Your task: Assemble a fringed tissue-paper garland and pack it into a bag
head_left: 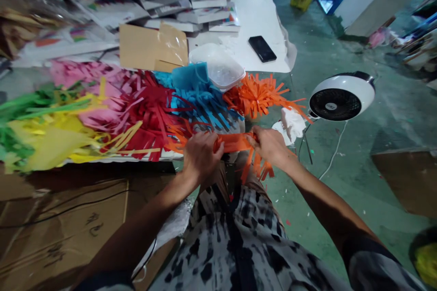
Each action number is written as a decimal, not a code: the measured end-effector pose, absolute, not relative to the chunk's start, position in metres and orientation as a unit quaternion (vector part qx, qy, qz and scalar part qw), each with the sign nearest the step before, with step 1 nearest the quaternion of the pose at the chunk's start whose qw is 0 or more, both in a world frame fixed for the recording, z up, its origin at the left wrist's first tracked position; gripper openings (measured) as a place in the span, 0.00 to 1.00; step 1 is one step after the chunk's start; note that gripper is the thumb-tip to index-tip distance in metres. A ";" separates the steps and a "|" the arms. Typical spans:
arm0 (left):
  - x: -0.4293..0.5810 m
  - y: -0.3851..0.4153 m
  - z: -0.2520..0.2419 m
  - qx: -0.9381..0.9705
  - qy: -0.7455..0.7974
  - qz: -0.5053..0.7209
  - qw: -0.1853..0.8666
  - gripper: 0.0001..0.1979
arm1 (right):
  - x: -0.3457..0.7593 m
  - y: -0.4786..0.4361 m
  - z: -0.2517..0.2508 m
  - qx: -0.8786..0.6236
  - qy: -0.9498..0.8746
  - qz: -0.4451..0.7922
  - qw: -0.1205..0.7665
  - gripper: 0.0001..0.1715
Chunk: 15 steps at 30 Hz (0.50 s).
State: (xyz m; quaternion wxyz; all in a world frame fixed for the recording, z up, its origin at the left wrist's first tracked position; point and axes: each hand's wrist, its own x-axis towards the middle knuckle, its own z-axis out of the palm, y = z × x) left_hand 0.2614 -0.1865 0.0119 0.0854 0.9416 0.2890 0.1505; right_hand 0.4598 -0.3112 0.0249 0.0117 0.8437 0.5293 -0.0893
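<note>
My left hand [201, 157] and my right hand [269, 145] both grip a strip of orange fringed paper [234, 142] above my lap, pinching it from either side. Its cut fringe hangs below the strip, between my hands. Just beyond them, a bundle of orange paper fringe [259, 97] lies on the work surface. Blue fringe [201, 104] and red fringe [150, 113] spread to the left of it, with pink, yellow and green fringe farther left. A crumpled white tissue [290, 123] lies close to my right hand.
A clear plastic tub [218, 66] and a black phone [262, 48] sit beyond the fringe, near stacks of printed sheets [191, 4]. A white-and-black fan [341, 96] stands on the green floor to the right. Flattened cardboard [68, 223] lies at lower left.
</note>
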 end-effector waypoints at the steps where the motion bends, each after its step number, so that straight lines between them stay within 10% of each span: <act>1: 0.261 -0.186 0.012 0.943 0.277 0.166 0.085 0.07 | 0.459 -0.310 0.025 0.844 0.528 -0.091 0.012 0.22; 15: 0.260 -0.180 0.018 0.992 -0.031 0.123 -0.001 0.23 | 0.457 -0.366 0.029 0.699 0.702 0.100 -0.092 0.21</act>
